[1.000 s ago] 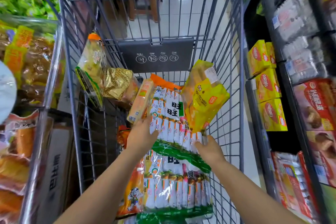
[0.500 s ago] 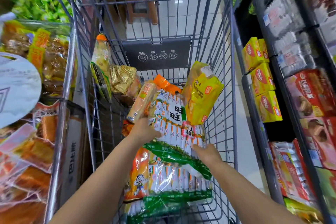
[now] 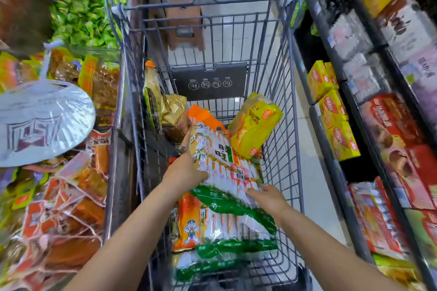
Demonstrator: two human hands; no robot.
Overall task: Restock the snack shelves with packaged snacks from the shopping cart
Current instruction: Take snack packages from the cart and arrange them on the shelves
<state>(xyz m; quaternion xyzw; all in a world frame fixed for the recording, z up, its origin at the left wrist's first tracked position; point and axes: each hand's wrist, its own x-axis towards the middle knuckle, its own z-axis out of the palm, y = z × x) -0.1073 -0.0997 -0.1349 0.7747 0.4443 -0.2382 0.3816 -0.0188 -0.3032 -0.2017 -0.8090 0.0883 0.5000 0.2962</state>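
Note:
A grey wire shopping cart stands in front of me with several snack packs inside. Uppermost is a long white, green and orange snack bag. My left hand grips its left edge, thumb on top. My right hand holds its lower right side at the green band. Under it lie two similar bags. A yellow bag leans on the cart's right wall. A gold pack and an upright yellow-green pack sit at the back left.
Shelves on the right carry yellow boxes and red boxes. On the left a bin of orange packaged snacks and a white round sign adjoin the cart. A brown stool stands on the tiled floor beyond it.
Both hands have lifted the top bag slightly and tilted it up. The slim orange pack beside my left hand is out of sight. My view has drawn back and tipped upward.

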